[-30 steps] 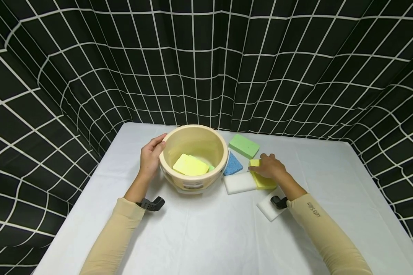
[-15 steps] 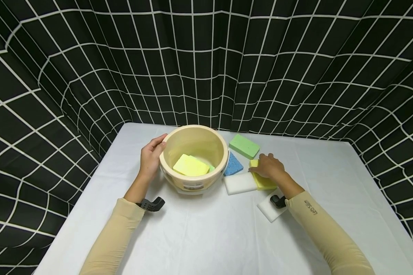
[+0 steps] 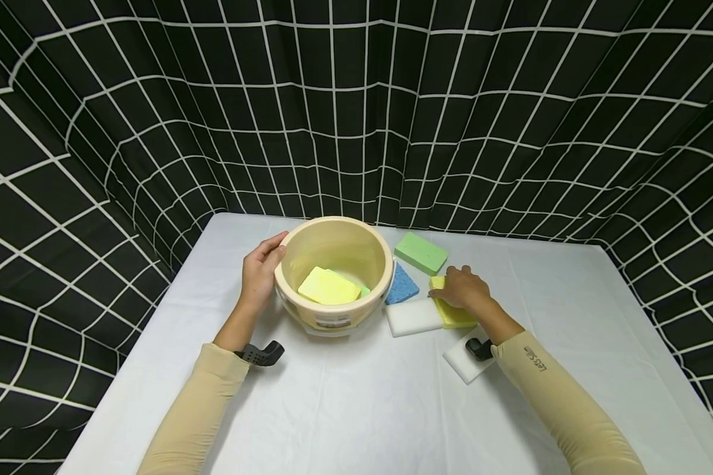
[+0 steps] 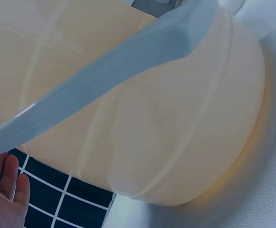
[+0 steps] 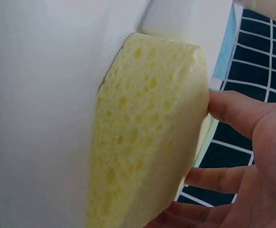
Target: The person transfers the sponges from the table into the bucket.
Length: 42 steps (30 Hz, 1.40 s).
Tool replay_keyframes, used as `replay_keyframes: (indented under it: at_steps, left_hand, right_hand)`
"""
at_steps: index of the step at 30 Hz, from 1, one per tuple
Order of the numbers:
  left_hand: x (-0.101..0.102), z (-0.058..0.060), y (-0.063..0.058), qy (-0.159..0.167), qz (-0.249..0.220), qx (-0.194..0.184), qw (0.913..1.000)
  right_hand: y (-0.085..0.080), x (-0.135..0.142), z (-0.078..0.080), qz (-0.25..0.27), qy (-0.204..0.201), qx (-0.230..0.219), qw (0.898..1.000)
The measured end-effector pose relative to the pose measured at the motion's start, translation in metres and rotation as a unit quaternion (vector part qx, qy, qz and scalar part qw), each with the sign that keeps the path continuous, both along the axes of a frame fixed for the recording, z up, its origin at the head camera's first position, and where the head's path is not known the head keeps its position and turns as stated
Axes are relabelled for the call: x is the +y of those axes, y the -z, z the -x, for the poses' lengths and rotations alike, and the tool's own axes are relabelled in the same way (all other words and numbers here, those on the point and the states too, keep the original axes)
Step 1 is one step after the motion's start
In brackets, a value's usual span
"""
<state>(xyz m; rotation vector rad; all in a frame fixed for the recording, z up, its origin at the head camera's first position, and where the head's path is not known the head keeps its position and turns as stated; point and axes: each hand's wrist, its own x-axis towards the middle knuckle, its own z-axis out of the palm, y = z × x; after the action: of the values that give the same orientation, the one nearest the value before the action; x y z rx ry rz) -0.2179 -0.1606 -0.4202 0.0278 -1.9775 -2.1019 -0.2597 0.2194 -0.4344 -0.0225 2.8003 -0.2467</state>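
My left hand (image 3: pixel 258 272) holds the left side of a cream plastic bucket (image 3: pixel 333 313), thumb at the rim. In the left wrist view, its fingers (image 4: pixel 7 180) lie by the bucket wall (image 4: pixel 161 123), under the pale bail handle (image 4: pixel 109 78). Inside the bucket rests a yellow sponge (image 3: pixel 327 285) over a green one that mostly hides beneath it. On the right, my right hand (image 3: pixel 465 289) grips another yellow sponge (image 3: pixel 459 318), its thumb and fingers spread over it; the sponge's porous face (image 5: pixel 133 109) shows in the right wrist view.
Between bucket and right hand lie a green sponge (image 3: pixel 422 253), a blue sponge (image 3: pixel 403 285) and a white sponge (image 3: pixel 414 317), which meets the yellow one. A second white sponge (image 3: pixel 466 359) sits below my right wrist. A black grid-patterned curtain (image 3: pixel 356 119) borders the white-covered table (image 3: pixel 356 409).
My right hand and forearm have shifted very slightly left over the yellow sponge. The left hand, the bucket and the loose sponges stay in place.
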Motion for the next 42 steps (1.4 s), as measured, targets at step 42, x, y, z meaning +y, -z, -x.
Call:
replay_keyframes:
  at_steps: [42]
  left_hand:
    - [0.001,0.000,0.000,-0.001,0.003,-0.003,1.0000]
  right_hand:
    - [-0.038,0.014,-0.005,0.048,-0.023,0.029,0.998]
